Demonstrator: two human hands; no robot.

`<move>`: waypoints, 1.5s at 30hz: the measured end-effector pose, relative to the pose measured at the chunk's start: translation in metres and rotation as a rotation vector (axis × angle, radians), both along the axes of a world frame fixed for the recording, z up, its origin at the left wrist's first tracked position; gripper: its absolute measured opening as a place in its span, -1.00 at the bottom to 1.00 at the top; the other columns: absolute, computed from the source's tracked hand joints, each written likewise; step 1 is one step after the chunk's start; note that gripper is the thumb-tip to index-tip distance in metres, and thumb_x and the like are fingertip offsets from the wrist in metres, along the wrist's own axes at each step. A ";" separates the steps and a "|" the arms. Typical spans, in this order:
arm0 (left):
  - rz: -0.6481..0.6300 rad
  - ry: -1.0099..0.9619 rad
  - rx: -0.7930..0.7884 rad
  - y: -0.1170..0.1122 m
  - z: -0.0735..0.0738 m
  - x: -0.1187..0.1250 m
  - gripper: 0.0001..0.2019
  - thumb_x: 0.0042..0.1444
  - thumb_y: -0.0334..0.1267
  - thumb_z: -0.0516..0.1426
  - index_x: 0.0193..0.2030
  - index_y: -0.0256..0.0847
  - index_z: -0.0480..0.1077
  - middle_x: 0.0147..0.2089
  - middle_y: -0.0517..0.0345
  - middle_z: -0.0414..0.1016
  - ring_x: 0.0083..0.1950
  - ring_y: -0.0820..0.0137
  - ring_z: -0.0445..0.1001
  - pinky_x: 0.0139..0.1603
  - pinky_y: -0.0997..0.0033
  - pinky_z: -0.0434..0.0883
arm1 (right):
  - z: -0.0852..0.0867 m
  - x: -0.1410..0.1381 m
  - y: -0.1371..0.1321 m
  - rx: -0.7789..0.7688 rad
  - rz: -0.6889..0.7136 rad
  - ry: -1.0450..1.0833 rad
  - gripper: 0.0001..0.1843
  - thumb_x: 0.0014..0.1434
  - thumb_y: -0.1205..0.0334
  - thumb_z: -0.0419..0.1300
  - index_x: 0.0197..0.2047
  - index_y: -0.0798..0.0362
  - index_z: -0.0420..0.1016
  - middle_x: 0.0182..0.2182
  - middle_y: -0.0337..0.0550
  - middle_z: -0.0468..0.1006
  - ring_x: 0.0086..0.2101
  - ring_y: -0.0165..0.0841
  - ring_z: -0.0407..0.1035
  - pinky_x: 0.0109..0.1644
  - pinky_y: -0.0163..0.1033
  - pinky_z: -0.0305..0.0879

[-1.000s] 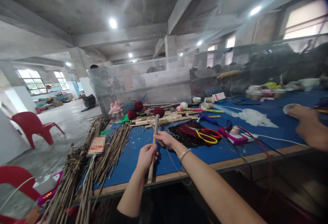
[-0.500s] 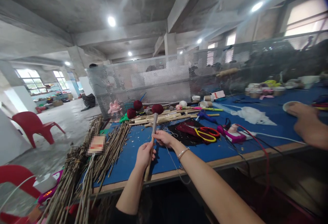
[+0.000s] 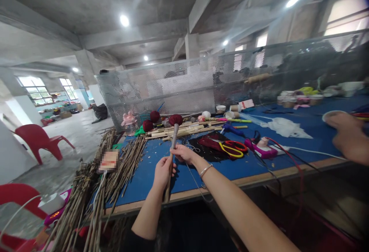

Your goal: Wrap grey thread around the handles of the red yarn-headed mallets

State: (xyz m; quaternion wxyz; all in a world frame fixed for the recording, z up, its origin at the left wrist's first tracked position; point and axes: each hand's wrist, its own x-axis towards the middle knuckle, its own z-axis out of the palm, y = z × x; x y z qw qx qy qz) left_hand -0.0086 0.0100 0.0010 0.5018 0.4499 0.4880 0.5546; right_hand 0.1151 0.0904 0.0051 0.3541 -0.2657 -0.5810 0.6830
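Observation:
My left hand (image 3: 162,173) is closed around the lower part of a wooden stick (image 3: 167,192). A dark red ball (image 3: 175,120) tops this stick, and a grey wrapping (image 3: 175,136) covers the part just below it. With fingers closed at the lower end of the wrapping, my right hand (image 3: 184,154) pinches the stick and grey thread. From there a loose length of thread (image 3: 196,183) hangs over the table edge. To the right of my hands, scissors with yellow and red handles (image 3: 232,151) rest on dark cloth (image 3: 206,156).
Bundles of thin dry sticks (image 3: 127,159) cover the table's left end. Pale sticks (image 3: 184,130) and dark red balls (image 3: 148,125) lie behind my hands. A purple power strip (image 3: 263,151) with cables is to the right. Another person's hand (image 3: 350,133) holds a roll at far right.
My hands keep nearly the same hold, and the stick's red top has shifted very slightly left and up. The view has tilted a little. The other person's hand has moved slightly.

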 end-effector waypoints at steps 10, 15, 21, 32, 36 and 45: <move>0.057 0.016 -0.004 0.004 -0.004 -0.001 -0.62 -0.16 0.02 0.19 -0.46 -0.32 0.31 -0.58 0.17 0.39 -0.65 0.55 0.30 -0.65 0.55 0.27 | 0.002 -0.002 -0.002 0.018 -0.001 0.001 -0.59 -0.13 -0.01 0.27 -0.45 0.06 0.16 -0.80 -0.55 0.01 -0.78 -0.63 -0.22 -0.74 -0.43 -0.33; 0.057 0.062 0.021 0.003 -0.006 0.003 -0.59 -0.14 0.02 0.19 -0.27 -0.28 0.30 -0.59 0.25 0.36 -0.65 0.54 0.30 -0.64 0.56 0.25 | -0.003 -0.003 0.001 0.055 -0.047 -0.084 -0.64 -0.12 0.04 0.27 -0.46 0.08 0.20 -0.79 -0.51 0.09 -0.79 -0.63 -0.17 -0.73 -0.41 -0.32; 0.188 0.089 0.091 0.002 -0.007 0.006 -0.52 -0.27 -0.15 0.31 -0.22 -0.28 0.25 -0.60 0.33 0.34 -0.65 0.58 0.28 -0.63 0.60 0.23 | -0.003 -0.004 0.001 0.077 -0.053 -0.087 -0.63 -0.13 0.03 0.28 -0.44 0.10 0.23 -0.78 -0.49 0.13 -0.79 -0.63 -0.14 -0.73 -0.41 -0.30; 0.064 0.039 0.093 -0.002 -0.005 0.003 -0.44 -0.09 -0.03 0.20 -0.02 -0.31 0.17 -0.55 0.23 0.42 -0.61 0.52 0.37 -0.59 0.57 0.26 | -0.003 -0.003 -0.001 0.086 0.000 -0.113 -0.65 -0.07 0.01 0.23 -0.44 0.09 0.23 -0.79 -0.50 0.09 -0.79 -0.62 -0.14 -0.73 -0.41 -0.30; 0.159 0.097 0.142 -0.001 -0.007 0.003 -0.34 -0.22 -0.15 0.30 0.02 -0.32 0.17 -0.60 0.34 0.35 -0.62 0.56 0.32 -0.58 0.60 0.24 | -0.004 -0.004 0.001 0.080 -0.026 -0.098 -0.65 -0.09 0.03 0.25 -0.46 0.09 0.21 -0.80 -0.51 0.06 -0.79 -0.61 -0.15 -0.74 -0.40 -0.29; 0.040 -0.028 0.019 -0.002 -0.004 0.006 -0.25 -0.04 -0.10 0.19 0.21 -0.35 -0.04 -0.50 0.12 0.46 -0.55 0.46 0.43 -0.53 0.51 0.34 | -0.002 -0.004 -0.001 0.011 -0.006 -0.086 -0.65 -0.08 0.02 0.24 -0.44 0.06 0.18 -0.81 -0.53 0.04 -0.79 -0.61 -0.19 -0.75 -0.42 -0.30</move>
